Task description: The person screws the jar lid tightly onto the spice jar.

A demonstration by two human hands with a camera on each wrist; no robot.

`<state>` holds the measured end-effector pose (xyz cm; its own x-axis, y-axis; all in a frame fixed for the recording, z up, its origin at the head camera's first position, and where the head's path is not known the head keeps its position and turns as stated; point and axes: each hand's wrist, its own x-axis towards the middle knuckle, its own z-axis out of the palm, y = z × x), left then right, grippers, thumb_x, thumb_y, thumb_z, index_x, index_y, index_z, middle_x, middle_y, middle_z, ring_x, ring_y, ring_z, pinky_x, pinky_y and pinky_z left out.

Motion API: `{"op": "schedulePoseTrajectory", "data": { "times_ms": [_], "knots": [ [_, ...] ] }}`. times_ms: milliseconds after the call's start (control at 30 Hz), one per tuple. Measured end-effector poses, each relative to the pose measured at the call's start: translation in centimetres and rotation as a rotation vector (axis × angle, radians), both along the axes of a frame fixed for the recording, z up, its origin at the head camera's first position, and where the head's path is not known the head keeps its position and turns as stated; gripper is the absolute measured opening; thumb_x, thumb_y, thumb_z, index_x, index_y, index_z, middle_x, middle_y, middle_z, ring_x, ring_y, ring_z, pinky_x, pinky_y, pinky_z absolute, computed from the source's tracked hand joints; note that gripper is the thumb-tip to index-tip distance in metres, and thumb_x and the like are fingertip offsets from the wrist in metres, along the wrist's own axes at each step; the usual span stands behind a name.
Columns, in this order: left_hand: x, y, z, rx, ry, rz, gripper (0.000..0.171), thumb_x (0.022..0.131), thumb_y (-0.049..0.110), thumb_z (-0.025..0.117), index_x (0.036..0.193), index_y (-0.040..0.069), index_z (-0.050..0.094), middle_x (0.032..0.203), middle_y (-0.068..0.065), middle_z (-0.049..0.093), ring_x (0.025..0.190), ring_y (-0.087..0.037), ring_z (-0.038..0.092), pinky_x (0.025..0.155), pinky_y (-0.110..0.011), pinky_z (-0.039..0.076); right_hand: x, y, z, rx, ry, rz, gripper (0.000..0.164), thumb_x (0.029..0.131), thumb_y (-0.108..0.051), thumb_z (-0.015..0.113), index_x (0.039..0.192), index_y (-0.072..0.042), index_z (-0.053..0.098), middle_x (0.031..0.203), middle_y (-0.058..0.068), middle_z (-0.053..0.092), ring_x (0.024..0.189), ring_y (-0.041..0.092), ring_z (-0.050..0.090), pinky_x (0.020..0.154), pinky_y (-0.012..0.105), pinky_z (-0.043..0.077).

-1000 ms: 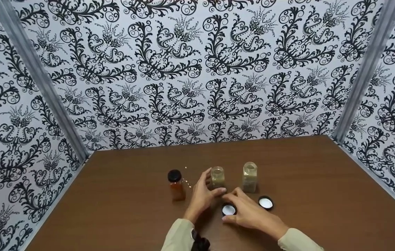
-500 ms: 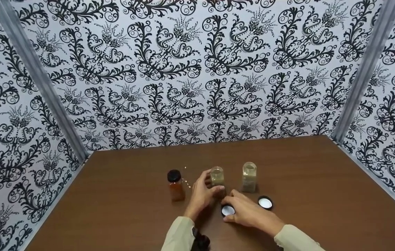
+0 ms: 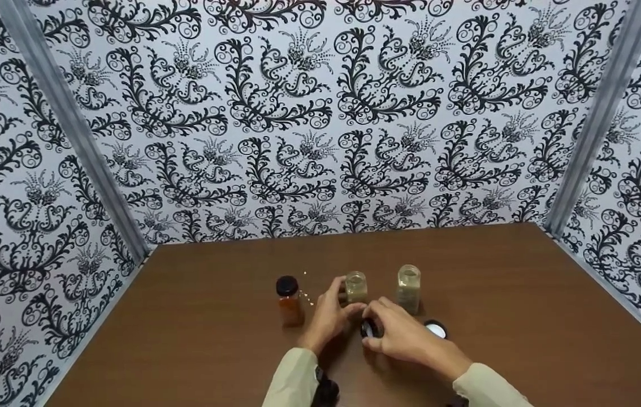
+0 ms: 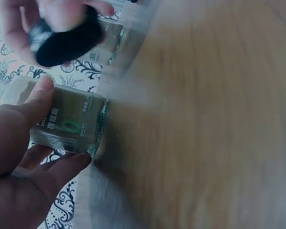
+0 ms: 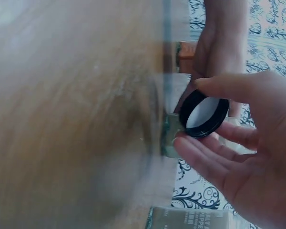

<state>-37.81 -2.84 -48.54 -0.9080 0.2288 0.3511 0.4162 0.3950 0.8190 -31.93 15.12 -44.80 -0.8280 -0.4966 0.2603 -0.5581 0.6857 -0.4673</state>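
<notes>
My left hand point(image 3: 327, 321) grips a square glass jar point(image 3: 356, 291) of greenish-beige powder, which stands upright and uncapped on the table. In the left wrist view, the thumb lies along one side of the labelled jar point(image 4: 69, 117) and fingers lie on the opposite side. Just in front of it, my right hand point(image 3: 402, 333) pinches a black screw lid point(image 3: 368, 329) between thumb and fingers. The lid is tilted up off the table; its white lining point(image 5: 203, 113) shows in the right wrist view. A second uncapped jar point(image 3: 408, 289) stands right of the first.
Another black lid point(image 3: 437, 329) lies white side up on the brown table point(image 3: 213, 339), by my right wrist. To the left stands an orange-filled jar point(image 3: 290, 308) with its black cap on. Pale crumbs point(image 3: 307, 296) are scattered beside it. Patterned walls point(image 3: 320, 141) enclose the table.
The right hand has lifted the black lid and tipped it, so its white inside no longer faces up. The left hand keeps its hold on the jar.
</notes>
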Motion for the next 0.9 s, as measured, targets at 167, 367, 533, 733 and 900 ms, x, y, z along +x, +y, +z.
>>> {"op": "schedulePoseTrajectory", "data": {
  "times_ms": [167,367,533,733,900],
  "knots": [
    [0.0,0.0,-0.2,-0.007,-0.013,-0.016,0.044,0.089,0.003,0.072,0.129,0.009,0.053,0.124,-0.023,0.067,0.116,-0.041,0.066,0.094,-0.052,0.055,-0.2,0.3,0.4,-0.091,0.051,0.043,0.04,0.086,-0.027,0.077,0.12,-0.01,0.068,0.1,0.002,0.06,0.087,0.02,0.06,0.076,0.032,0.054],
    [0.0,-0.5,-0.4,-0.023,0.014,-0.045,0.046,0.089,-0.002,0.07,0.129,0.008,0.051,0.123,-0.021,0.067,0.116,-0.04,0.066,0.096,-0.05,0.054,-0.7,0.1,1.2,-0.205,0.113,0.052,0.039,0.086,-0.033,0.078,0.117,-0.011,0.07,0.101,-0.001,0.066,0.093,0.018,0.065,0.085,0.034,0.056],
    [-0.1,-0.6,-0.3,-0.026,0.082,-0.064,0.045,0.089,-0.005,0.069,0.129,0.004,0.051,0.122,-0.024,0.067,0.112,-0.042,0.068,0.094,-0.05,0.056,-1.2,-0.3,1.8,-0.277,0.101,0.033,0.04,0.086,-0.035,0.079,0.116,-0.011,0.068,0.111,-0.002,0.07,0.103,0.018,0.067,0.094,0.039,0.055],
    [-0.3,-0.6,-0.3,-0.024,0.117,-0.091,0.045,0.089,-0.002,0.07,0.129,0.007,0.05,0.123,-0.028,0.066,0.112,-0.042,0.068,0.094,-0.049,0.056,-2.1,-0.5,2.5,-0.339,0.093,0.082,0.044,0.091,-0.028,0.073,0.131,-0.013,0.063,0.12,0.004,0.069,0.101,0.02,0.065,0.084,0.034,0.056],
    [-0.4,-0.5,-0.1,-0.034,0.085,-0.08,0.045,0.09,0.015,0.074,0.128,0.01,0.051,0.121,-0.026,0.068,0.111,-0.038,0.069,0.09,-0.047,0.058,-3.1,-0.8,2.9,-0.365,0.138,0.056,0.04,0.089,-0.022,0.073,0.129,-0.017,0.067,0.115,0.005,0.07,0.101,0.02,0.063,0.083,0.038,0.055]
  ]
}}
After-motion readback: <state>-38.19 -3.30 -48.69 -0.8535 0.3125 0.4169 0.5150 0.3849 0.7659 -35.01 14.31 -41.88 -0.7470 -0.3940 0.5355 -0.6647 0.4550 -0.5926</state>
